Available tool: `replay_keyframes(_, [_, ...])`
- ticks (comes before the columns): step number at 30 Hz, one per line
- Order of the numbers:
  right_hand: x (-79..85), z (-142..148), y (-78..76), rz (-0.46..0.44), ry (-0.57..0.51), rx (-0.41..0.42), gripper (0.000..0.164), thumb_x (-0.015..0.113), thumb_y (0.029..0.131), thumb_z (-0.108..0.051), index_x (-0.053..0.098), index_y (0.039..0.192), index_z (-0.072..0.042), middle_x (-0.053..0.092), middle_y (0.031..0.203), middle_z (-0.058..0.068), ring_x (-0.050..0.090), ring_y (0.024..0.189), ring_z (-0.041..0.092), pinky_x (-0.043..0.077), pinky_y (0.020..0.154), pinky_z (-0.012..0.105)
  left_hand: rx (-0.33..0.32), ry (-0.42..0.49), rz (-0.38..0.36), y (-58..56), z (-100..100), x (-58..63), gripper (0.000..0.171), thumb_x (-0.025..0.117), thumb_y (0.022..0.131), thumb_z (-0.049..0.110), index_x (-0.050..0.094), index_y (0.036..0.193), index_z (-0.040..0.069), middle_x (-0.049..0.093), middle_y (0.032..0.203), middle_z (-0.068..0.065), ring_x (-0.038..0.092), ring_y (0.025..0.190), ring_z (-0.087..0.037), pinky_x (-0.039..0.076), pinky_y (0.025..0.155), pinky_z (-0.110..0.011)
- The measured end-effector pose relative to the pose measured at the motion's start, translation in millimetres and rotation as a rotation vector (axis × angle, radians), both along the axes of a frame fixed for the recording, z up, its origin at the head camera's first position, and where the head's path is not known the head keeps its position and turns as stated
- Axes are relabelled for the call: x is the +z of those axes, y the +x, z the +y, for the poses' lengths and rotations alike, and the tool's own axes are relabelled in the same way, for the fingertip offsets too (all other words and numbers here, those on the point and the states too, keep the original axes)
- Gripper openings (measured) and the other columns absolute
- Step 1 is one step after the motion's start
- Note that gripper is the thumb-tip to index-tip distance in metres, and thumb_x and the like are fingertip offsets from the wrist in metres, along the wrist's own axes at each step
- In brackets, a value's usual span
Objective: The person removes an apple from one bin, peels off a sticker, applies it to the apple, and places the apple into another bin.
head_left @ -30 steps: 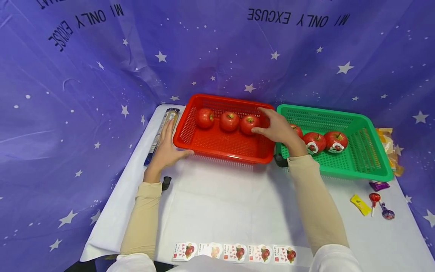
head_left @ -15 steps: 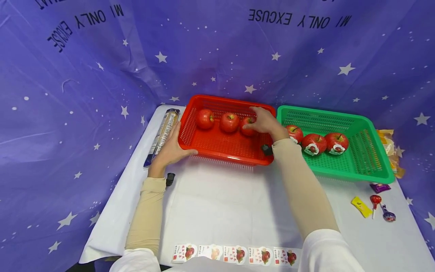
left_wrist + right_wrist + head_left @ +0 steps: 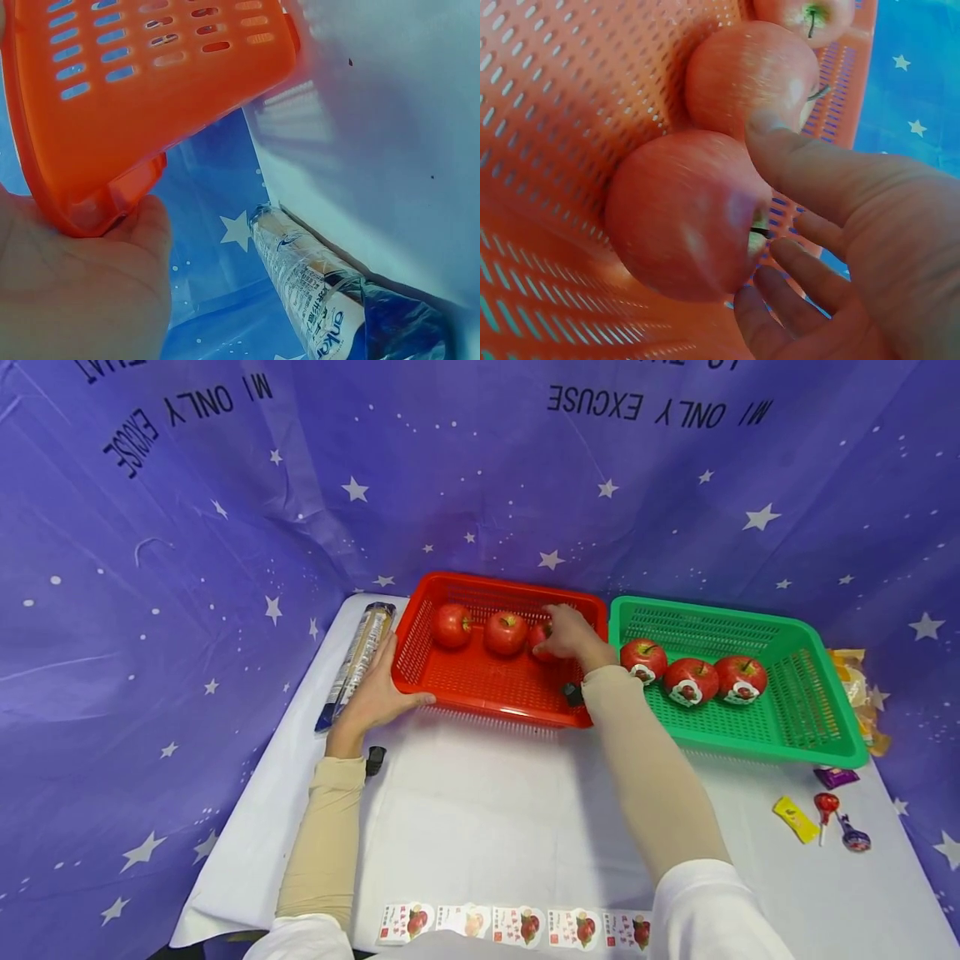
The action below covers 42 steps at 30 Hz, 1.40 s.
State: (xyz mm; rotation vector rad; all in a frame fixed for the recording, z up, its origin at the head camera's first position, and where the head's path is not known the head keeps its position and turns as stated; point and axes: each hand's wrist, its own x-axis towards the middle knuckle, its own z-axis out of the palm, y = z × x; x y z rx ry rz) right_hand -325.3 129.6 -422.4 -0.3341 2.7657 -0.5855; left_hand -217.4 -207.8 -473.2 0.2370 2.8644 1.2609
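Note:
In the head view the red basket [image 3: 487,700] holds three apples in a row: a left apple [image 3: 452,625], a middle apple [image 3: 505,633] and a right apple [image 3: 542,637]. My right hand [image 3: 573,635] reaches in over the right apple and partly covers it. Seen from the right wrist, the thumb [image 3: 802,161] and spread fingers lie about the stem side of this apple [image 3: 686,217], not closed round it. My left hand [image 3: 378,693] rests at the basket's front left corner, thumb along the front and straight fingers up the left side.
A green basket [image 3: 787,752] with three labelled apples stands at the right. Left of the red basket lies a long wrapped packet [image 3: 352,668]. Wrapped candy [image 3: 797,820] and lollipops [image 3: 827,806] lie at the right; a strip of labels [image 3: 517,927] is along the front edge.
My right hand has moved left and down from the basket's right end onto the right apple. My left hand has shifted slightly right against the red basket's corner.

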Motion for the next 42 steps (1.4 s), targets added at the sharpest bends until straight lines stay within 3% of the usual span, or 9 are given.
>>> replay_keyframes(6, [-5.4,-2.6,-1.9,0.039,0.046,0.023,0.080,0.076,0.079,-0.023,0.036,0.144,0.001,0.043,0.142,0.025,0.036,0.135,0.040,0.029,0.115,0.047,0.007,0.003,-0.009,3.2,-2.4,-0.2,0.133,0.082,0.060,0.063,-0.003,0.155,0.022,0.000,0.163,0.001,0.009,0.149,-0.028,0.020,0.117,-0.054])
replay_keyframes(12, [-4.8,-0.6,-1.7,0.036,0.099,-0.001,0.077,0.075,0.080,-0.023,0.039,0.142,0.003,0.042,0.142,0.027,0.036,0.134,0.042,0.031,0.113,0.048,0.011,-0.002,-0.011,2.7,-2.5,-0.4,0.133,0.081,0.060,0.064,-0.003,0.155,0.022,0.000,0.163,0.000,0.009,0.149,-0.028,0.019,0.118,-0.054])
replay_keyframes(25, [-9.9,0.9,-0.7,0.011,0.065,-0.034,0.076,0.079,0.076,-0.022,0.043,0.142,-0.011,0.042,0.144,0.019,0.037,0.133,0.039,0.035,0.110,0.051,0.014,0.005,-0.014,3.4,-2.2,-2.6,0.127,0.085,0.066,0.048,-0.004,0.155,0.024,-0.002,0.163,0.001,0.008,0.150,-0.028,0.019,0.117,-0.055])
replay_keyframes(32, [-10.4,1.6,0.6,-0.044,0.042,-0.055,0.081,0.081,0.075,-0.020,0.036,0.142,-0.012,0.038,0.145,0.019,0.039,0.131,0.036,0.036,0.109,0.050,0.008,0.016,-0.021,2.9,-1.1,-3.6,0.130,0.084,0.064,0.055,-0.001,0.155,0.019,-0.001,0.163,-0.001,0.008,0.150,-0.028,0.019,0.117,-0.055])
replay_keyframes(42, [-6.5,7.6,1.0,0.042,0.080,0.023,0.080,0.080,0.075,-0.029,0.040,0.142,-0.013,0.040,0.144,0.017,0.040,0.131,0.037,0.036,0.108,0.052,0.010,0.005,-0.014,0.6,0.3,-2.7,0.133,0.080,0.061,0.064,0.001,0.156,0.017,0.000,0.163,-0.002,0.009,0.150,-0.028,0.020,0.117,-0.055])
